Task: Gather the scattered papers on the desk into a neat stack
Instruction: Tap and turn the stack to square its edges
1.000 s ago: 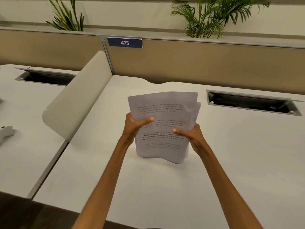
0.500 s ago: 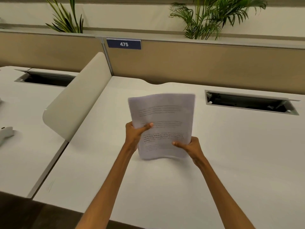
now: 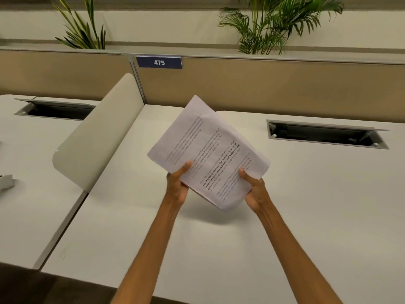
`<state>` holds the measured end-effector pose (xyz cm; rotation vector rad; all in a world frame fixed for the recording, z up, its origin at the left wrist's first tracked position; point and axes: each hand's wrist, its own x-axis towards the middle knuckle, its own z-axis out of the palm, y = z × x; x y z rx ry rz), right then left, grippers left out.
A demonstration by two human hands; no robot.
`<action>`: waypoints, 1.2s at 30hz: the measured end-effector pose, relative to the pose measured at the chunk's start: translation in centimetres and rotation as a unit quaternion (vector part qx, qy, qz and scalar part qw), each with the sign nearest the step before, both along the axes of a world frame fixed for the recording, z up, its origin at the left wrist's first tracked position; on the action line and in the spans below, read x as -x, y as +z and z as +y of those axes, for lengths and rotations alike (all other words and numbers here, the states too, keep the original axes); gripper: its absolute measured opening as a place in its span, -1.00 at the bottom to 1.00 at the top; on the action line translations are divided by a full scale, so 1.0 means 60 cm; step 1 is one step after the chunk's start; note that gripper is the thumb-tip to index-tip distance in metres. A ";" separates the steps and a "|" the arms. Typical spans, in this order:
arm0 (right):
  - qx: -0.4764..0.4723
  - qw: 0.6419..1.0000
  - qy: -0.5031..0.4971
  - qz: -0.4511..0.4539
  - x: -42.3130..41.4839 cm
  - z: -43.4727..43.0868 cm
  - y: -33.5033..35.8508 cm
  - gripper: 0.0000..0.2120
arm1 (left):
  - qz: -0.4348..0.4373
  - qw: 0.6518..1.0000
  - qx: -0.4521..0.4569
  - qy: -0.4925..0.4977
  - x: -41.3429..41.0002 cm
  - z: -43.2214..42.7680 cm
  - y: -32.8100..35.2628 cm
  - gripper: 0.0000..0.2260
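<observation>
— Status on the papers?

— I see the stack of printed papers (image 3: pixel 210 159) held up in the air above the white desk (image 3: pixel 306 205), clear of its surface, with a shadow on the desk under it. The stack is turned on a diagonal, one corner pointing down toward me, the far corner up near the tan partition (image 3: pixel 285 88). The sheets are not flush: a second sheet's edge fans out past the top one on the right side.

— Hands?

— Left hand (image 3: pixel 178 187) is closed on the stack's lower-left edge, thumb on the printed face, fingers behind. Right hand (image 3: pixel 255 191) grips the lower-right edge the same way, thumb on top. Both forearms are bare and reach in from the bottom of my view.

— Anything else around the stack?

— Right of the stack, an open cable cutout (image 3: pixel 326 134) is set in the desk. Left of it, a rounded beige divider panel (image 3: pixel 98 137) stands between this desk and the next. Beyond the stack, a blue "475" tag (image 3: pixel 158 62) sits on the partition, and palm plants (image 3: pixel 274 20) rise behind that.
</observation>
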<state>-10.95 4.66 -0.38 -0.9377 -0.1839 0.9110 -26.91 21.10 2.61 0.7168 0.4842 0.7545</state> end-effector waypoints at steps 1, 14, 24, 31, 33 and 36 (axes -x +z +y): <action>0.025 0.999 -0.009 -0.028 -0.011 -0.008 0.001 -0.54 | 0.010 1.000 -0.011 -0.005 0.016 0.019 0.001 -0.50; 0.222 0.924 0.025 -0.309 -0.078 -0.052 0.036 -0.78 | 0.269 0.928 -0.242 -0.091 0.041 0.077 -0.015 -0.68; 0.241 0.927 0.018 -0.289 -0.079 -0.060 0.042 -0.72 | 0.288 0.909 -0.259 -0.152 0.033 0.091 -0.006 -0.63; 0.270 0.908 0.014 -0.319 -0.073 -0.039 0.039 -0.66 | 0.307 0.908 -0.243 -0.153 0.013 0.091 0.005 -0.88; 0.244 0.921 -0.033 -0.302 -0.068 -0.039 0.041 -0.74 | 0.294 0.923 -0.231 -0.090 0.010 0.089 0.008 -0.81; 0.198 0.941 -0.059 -0.270 -0.056 -0.039 0.042 -0.90 | 0.250 0.940 -0.230 -0.007 0.005 0.084 0.008 -0.75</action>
